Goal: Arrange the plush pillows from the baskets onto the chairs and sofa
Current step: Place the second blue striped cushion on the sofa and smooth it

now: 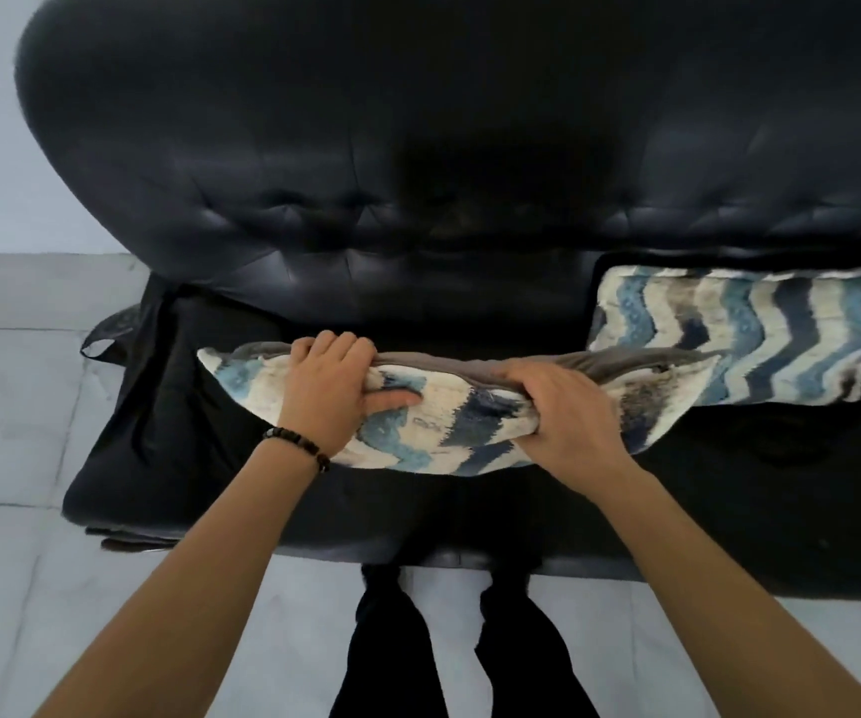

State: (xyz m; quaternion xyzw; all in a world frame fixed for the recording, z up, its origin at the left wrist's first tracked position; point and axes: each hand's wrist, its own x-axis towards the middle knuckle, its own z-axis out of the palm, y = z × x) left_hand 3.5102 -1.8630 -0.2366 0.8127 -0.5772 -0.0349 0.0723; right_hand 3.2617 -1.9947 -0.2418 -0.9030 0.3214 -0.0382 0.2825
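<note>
Pillow point(449, 432) gripped along its top edge by my left hand point(332, 393) and right hand point(568, 412), over the sofa point(314, 199) seat, beside a second pillow point(744, 339).

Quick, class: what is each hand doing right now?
Left hand: closed on the pillow.
Right hand: closed on the same pillow.

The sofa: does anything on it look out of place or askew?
Yes. The pillow on the right sits tilted rather than square to the sofa back. The held pillow, in the grip of the left hand and right hand, is bunched and not yet set down neatly. No damage shows.
</note>
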